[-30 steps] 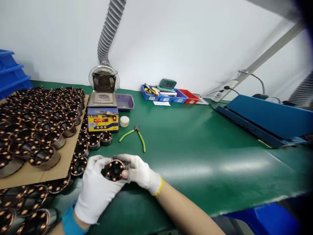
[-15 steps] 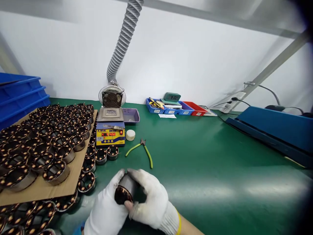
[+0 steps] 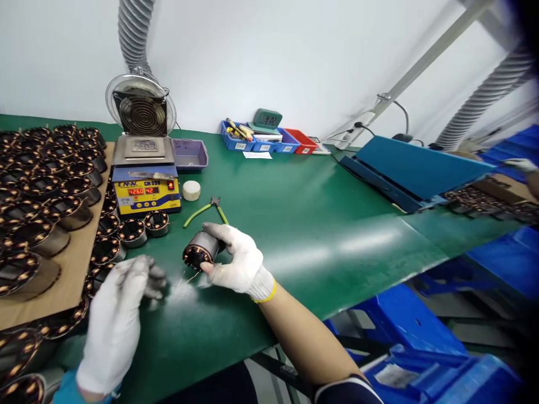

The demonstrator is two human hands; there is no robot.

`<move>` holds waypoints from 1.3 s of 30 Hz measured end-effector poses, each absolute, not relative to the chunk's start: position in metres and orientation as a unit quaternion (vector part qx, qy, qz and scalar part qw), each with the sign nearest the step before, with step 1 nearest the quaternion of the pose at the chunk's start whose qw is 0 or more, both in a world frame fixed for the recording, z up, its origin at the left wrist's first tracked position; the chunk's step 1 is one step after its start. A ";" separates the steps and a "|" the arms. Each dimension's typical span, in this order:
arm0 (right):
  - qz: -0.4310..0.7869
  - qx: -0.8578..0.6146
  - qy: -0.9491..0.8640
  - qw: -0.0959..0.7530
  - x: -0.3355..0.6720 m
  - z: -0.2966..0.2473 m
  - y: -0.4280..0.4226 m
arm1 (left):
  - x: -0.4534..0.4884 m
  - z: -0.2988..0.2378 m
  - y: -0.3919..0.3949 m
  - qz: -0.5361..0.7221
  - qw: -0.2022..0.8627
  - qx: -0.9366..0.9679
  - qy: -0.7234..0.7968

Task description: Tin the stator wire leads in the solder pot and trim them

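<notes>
head view shows a grey cylinder, coppery coils ringing its end.

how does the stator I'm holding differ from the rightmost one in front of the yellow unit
The held stator is tilted; the standing stator is upright. Your right grip has the held stator; the standing stator rests on the table. Both are metal rings with copper-coloured windings.
</notes>
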State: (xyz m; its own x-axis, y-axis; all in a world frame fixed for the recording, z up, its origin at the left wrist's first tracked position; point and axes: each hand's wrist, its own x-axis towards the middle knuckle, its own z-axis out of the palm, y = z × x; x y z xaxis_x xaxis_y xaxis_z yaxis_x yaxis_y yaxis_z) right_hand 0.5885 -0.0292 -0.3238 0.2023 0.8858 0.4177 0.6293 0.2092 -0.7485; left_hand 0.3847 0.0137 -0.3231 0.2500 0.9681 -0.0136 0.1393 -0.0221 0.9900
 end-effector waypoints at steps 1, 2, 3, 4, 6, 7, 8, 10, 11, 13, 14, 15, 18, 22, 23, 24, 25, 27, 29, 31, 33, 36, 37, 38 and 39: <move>0.145 -0.606 -0.622 0.474 0.586 -0.324 -0.030 | 0.387 -0.324 0.015 0.373 0.537 0.603 0.457; 0.151 -0.598 -0.628 0.476 0.583 -0.325 -0.031 | 0.389 -0.325 0.016 0.342 0.554 0.613 0.447; 0.155 -0.591 -0.632 0.477 0.580 -0.326 -0.031 | 0.391 -0.326 0.016 0.315 0.562 0.622 0.445; 0.156 -0.587 -0.636 0.477 0.578 -0.327 -0.032 | 0.391 -0.327 0.016 0.302 0.554 0.629 0.454; 0.149 -0.590 -0.633 0.479 0.577 -0.328 -0.032 | 0.388 -0.327 0.015 0.321 0.523 0.629 0.476; 0.143 -0.596 -0.627 0.480 0.577 -0.328 -0.032 | 0.385 -0.326 0.014 0.348 0.505 0.627 0.481; 0.138 -0.603 -0.622 0.481 0.578 -0.329 -0.031 | 0.382 -0.325 0.014 0.377 0.485 0.625 0.482; 0.133 -0.609 -0.612 0.486 0.579 -0.329 -0.031 | 0.377 -0.323 0.013 0.415 0.461 0.622 0.478; 0.132 -0.608 -0.611 0.489 0.580 -0.329 -0.031 | 0.377 -0.322 0.013 0.415 0.464 0.624 0.472; 0.128 -0.604 -0.612 0.495 0.580 -0.329 -0.032 | 0.381 -0.320 0.013 0.373 0.494 0.637 0.459; 0.125 -0.602 -0.612 0.497 0.580 -0.328 -0.032 | 0.385 -0.319 0.014 0.337 0.512 0.644 0.457; 0.122 -0.602 -0.613 0.497 0.580 -0.328 -0.033 | 0.389 -0.318 0.013 0.306 0.527 0.646 0.461; 0.118 -0.601 -0.615 0.498 0.578 -0.329 -0.033 | 0.399 -0.317 0.011 0.276 0.548 0.615 0.495; 0.130 -0.590 -0.623 0.497 0.575 -0.331 -0.033 | 0.402 -0.316 0.007 0.286 0.578 0.570 0.509; 0.131 -0.589 -0.623 0.497 0.575 -0.331 -0.033 | 0.402 -0.315 0.006 0.287 0.585 0.561 0.510; 0.129 -0.590 -0.622 0.498 0.575 -0.330 -0.034 | 0.403 -0.314 0.006 0.287 0.591 0.554 0.511; 0.127 -0.592 -0.620 0.500 0.576 -0.329 -0.034 | 0.403 -0.312 0.006 0.286 0.595 0.548 0.514; 0.118 -0.600 -0.609 0.505 0.579 -0.324 -0.033 | 0.405 -0.309 0.007 0.278 0.603 0.535 0.522; 0.107 -0.611 -0.600 0.505 0.586 -0.315 -0.027 | 0.407 -0.311 0.007 0.273 0.615 0.517 0.529; 0.078 -0.622 -0.600 0.497 0.595 -0.302 -0.012 | 0.407 -0.317 0.005 0.266 0.629 0.509 0.524; 0.033 -0.632 -0.611 0.475 0.605 -0.283 0.014 | 0.405 -0.329 0.000 0.247 0.632 0.529 0.510; -0.063 -0.653 -0.637 0.406 0.614 -0.246 0.072 | 0.402 -0.346 -0.007 0.216 0.620 0.570 0.494; -0.094 -0.661 -0.647 0.368 0.614 -0.232 0.093 | 0.401 -0.350 -0.009 0.217 0.618 0.575 0.491; -0.122 -0.669 -0.658 0.324 0.612 -0.218 0.115 | 0.401 -0.352 -0.009 0.222 0.617 0.575 0.490; -0.146 -0.675 -0.669 0.276 0.609 -0.204 0.136 | 0.402 -0.352 -0.010 0.229 0.620 0.569 0.490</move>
